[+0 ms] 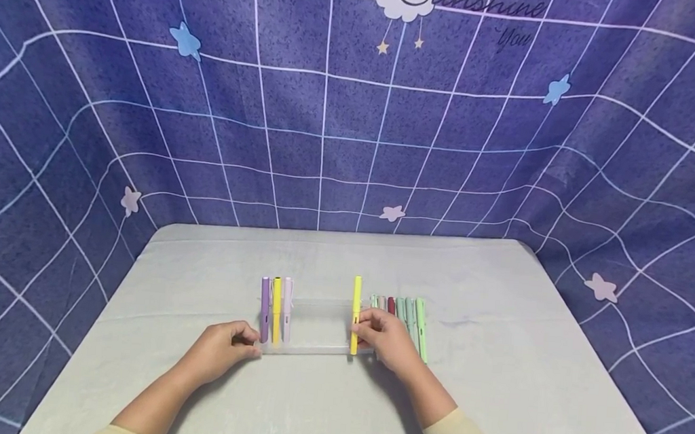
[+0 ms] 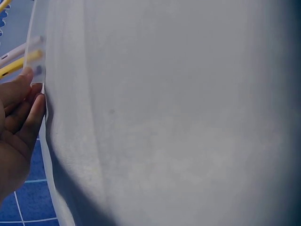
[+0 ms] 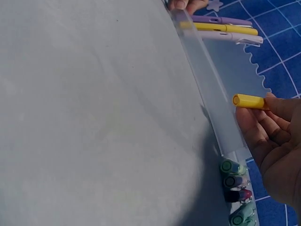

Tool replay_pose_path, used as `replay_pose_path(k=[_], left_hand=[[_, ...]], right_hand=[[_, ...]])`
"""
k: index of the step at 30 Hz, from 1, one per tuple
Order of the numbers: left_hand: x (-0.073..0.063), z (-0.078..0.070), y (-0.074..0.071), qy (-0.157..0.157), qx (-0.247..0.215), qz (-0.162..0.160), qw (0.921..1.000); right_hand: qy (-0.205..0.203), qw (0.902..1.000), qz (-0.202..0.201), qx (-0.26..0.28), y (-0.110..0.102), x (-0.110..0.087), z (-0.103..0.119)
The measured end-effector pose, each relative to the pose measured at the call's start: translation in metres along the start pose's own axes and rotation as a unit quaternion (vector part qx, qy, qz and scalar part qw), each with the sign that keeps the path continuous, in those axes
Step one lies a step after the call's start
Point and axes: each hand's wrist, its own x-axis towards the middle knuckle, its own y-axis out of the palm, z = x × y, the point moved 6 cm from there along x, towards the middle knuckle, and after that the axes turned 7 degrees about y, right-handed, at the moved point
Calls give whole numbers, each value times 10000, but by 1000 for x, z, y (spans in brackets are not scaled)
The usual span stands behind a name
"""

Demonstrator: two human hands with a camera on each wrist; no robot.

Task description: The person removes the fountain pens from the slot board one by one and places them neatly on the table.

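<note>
A clear plastic pen rack stands on the table. At its left end sit a purple pen, a yellow pen and a pale lilac pen, side by side. My left hand holds the rack's left front corner between thumb and fingers; the left wrist view shows the thumb on the clear plastic. Above the rack's right part, my right hand pinches a second yellow pen, upright in the head view. Its blunt end points at the right wrist camera.
Several pens lie in a row just right of the rack, among them a dark red pen and a light green pen, partly behind my right hand. A blue gridded curtain surrounds the grey-white tabletop.
</note>
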Motion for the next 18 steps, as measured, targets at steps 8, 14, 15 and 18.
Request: replay_pose_path(k=[8, 14, 15, 18], left_hand=[[1, 0, 0, 55, 52, -54, 10000], [-1, 0, 0, 36, 64, -27, 10000], [-1, 1, 0, 19, 57, -23, 10000], [-1, 1, 0, 44, 84, -13, 10000]], right_hand=[[124, 9998, -148, -88, -12, -17, 16], [207, 9991, -371, -27, -25, -10, -6], [207, 9990, -390, 0, -27, -10, -8], [197, 9989, -430, 9, -33, -12, -9]])
